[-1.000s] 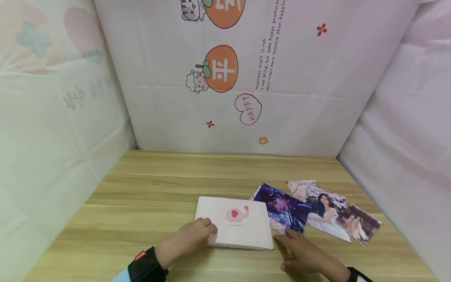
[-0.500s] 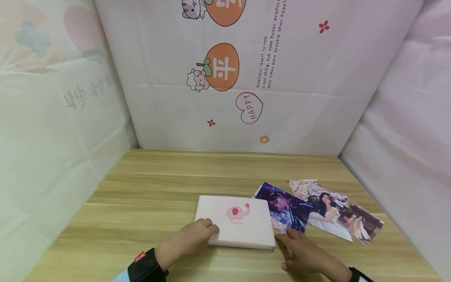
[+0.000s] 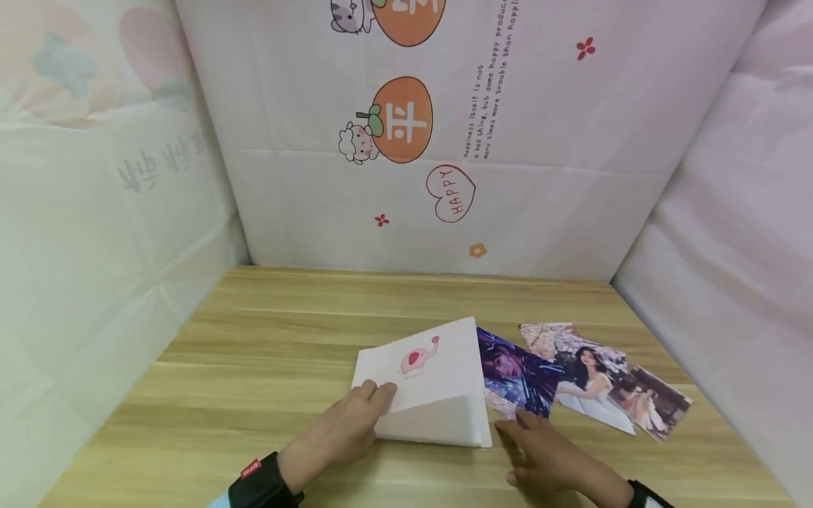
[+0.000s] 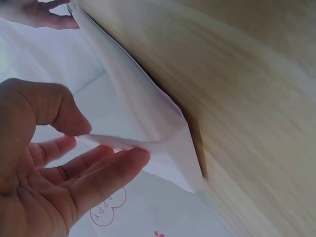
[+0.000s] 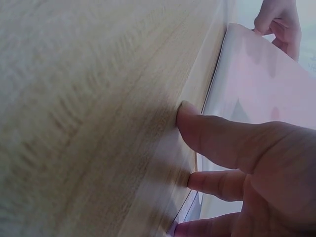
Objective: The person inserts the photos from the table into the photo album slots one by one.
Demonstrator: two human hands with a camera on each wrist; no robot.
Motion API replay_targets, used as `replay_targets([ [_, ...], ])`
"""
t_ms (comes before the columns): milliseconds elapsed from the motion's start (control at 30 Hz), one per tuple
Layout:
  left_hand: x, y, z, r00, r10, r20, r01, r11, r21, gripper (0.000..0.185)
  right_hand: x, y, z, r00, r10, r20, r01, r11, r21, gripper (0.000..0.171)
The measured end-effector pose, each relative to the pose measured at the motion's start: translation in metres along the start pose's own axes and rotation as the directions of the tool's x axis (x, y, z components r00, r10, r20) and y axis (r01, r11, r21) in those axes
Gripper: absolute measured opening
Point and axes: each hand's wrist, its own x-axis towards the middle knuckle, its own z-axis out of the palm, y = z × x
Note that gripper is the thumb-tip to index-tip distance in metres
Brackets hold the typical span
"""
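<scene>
A white photo album (image 3: 444,416) with a pink elephant on its cover lies on the table. My left hand (image 3: 349,420) pinches the cover's near edge between thumb and fingers. In the left wrist view the cover (image 4: 170,165) is raised at a slant, with a gap beneath it. My right hand (image 3: 549,455) rests on the table beside the album's near right corner. Its thumb (image 5: 212,136) and fingers are extended, fingertips down on the wood and at the edge of a photo. A dark blue and purple photo (image 3: 517,377) lies just beyond that hand, partly behind the raised cover.
To the right lie a photo of a person in a white dress (image 3: 591,384), a smaller brownish photo (image 3: 651,406) and a pink blossom photo (image 3: 540,337), overlapping. Printed white cloth (image 3: 305,212) walls in the wooden table (image 3: 286,324) at the back and both sides.
My left hand has lifted the album's near cover edge, tilting the cover up and away from its pages. My right hand stays in place, and the photos keep their places.
</scene>
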Motion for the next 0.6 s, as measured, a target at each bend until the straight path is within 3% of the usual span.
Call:
replay_targets([
  [100,-0.001,0.000,0.000,0.998,-0.059,0.000,0.059,0.998,-0.029,0.052,0.000,-0.001,0.001,1.000,-0.005,-0.010,0.005,1.000,-0.006,0.071],
  [333,-0.001,0.005,-0.001,0.992,-0.120,-0.032,0.119,0.993,-0.029,0.048,-0.001,-0.002,0.000,0.999,-0.026,-0.024,0.026,1.000,-0.017,0.072],
  [500,0.003,0.011,-0.003,0.970,-0.220,-0.104,0.220,0.975,-0.019,0.041,-0.001,-0.001,0.000,0.999,-0.023,-0.022,0.023,1.000,-0.012,0.072],
  [600,0.007,0.015,-0.005,0.957,-0.239,-0.164,0.243,0.970,0.002,0.040,-0.001,-0.002,0.001,0.999,-0.023,-0.025,0.022,1.000,-0.014,0.071],
])
